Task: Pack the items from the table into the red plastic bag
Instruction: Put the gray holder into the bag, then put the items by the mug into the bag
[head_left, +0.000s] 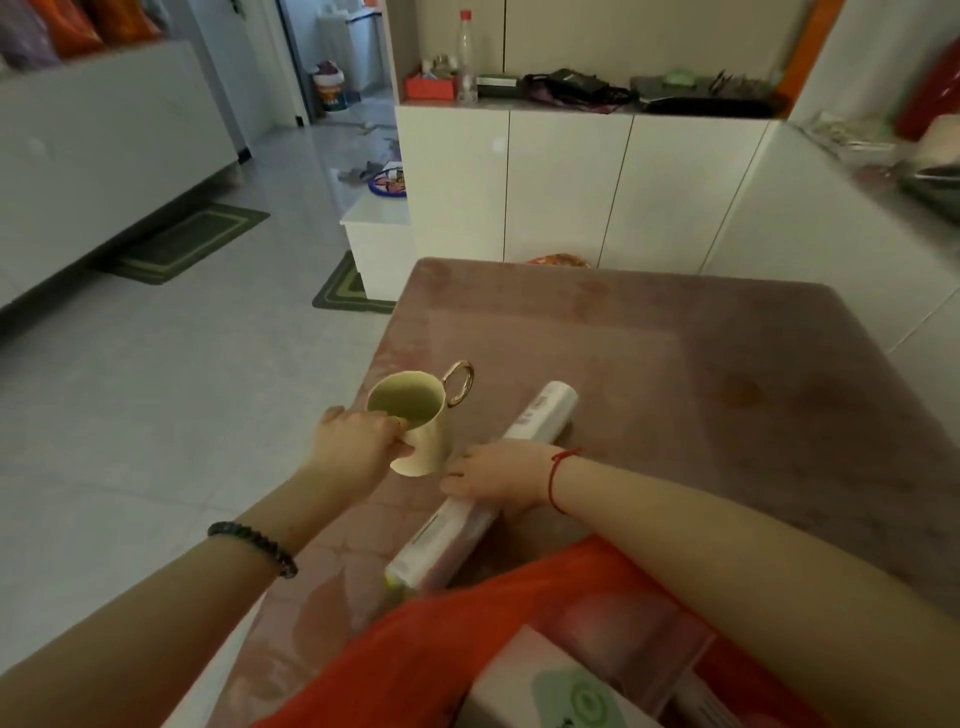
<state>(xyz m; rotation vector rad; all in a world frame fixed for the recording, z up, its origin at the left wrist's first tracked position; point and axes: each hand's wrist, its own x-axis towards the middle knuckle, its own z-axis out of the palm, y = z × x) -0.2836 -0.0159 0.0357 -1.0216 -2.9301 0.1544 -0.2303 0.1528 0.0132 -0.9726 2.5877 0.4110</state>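
Indoors: pink table (727, 353) (mug (422, 434), roll (541, 415) gripped), tiled floor (156, 389), white cabinets (566, 192) behind.

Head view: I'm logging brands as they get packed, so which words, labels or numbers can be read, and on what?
No text is legible.
Roll: dark print along its wrapper, too blurred to read.
White box in the red plastic bag: green round logo, no readable words.
Bottle on the cabinet: label too small to read.

No legible txt: print on roll (541, 415), logo on box (511, 680) blurred.
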